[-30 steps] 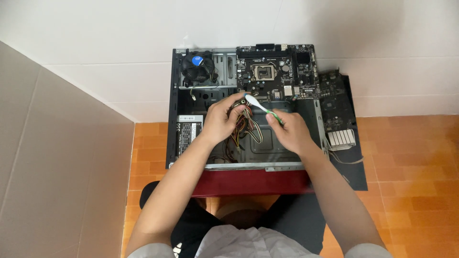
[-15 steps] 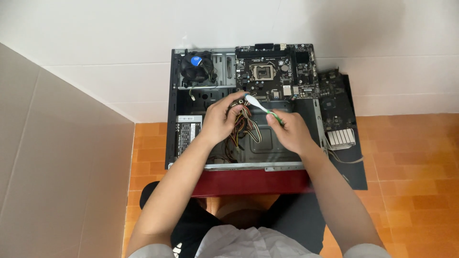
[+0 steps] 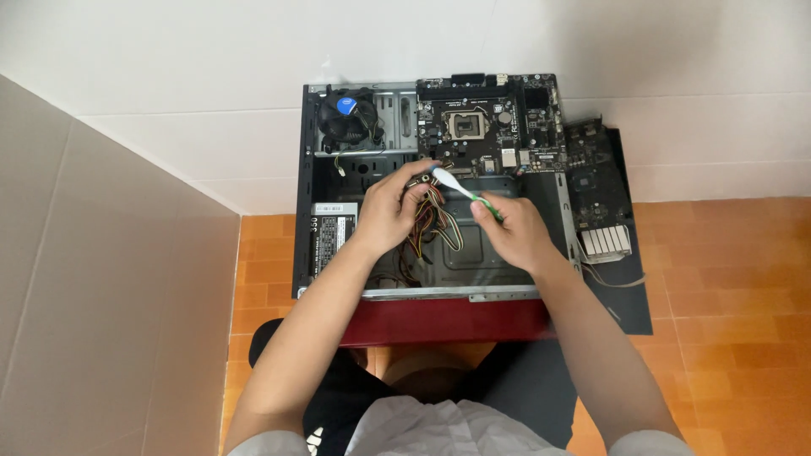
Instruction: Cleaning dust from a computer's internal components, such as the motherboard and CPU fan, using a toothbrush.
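Inside the open computer case [image 3: 304, 219], right hand [image 3: 511, 232] grip closed on brush [image 3: 460, 189], long axis up-left toward connector [image 3: 420, 181] pinched in left hand [image 3: 390, 211].

Orange tiled floor [image 3: 726, 253], red stool [image 3: 439, 319], black side panel [image 3: 629, 295]

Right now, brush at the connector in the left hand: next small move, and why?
Probably short strokes of the brush over the connector. The right hand has the white head at the plug, which the left hand pinches above the wire bundle in the open case.
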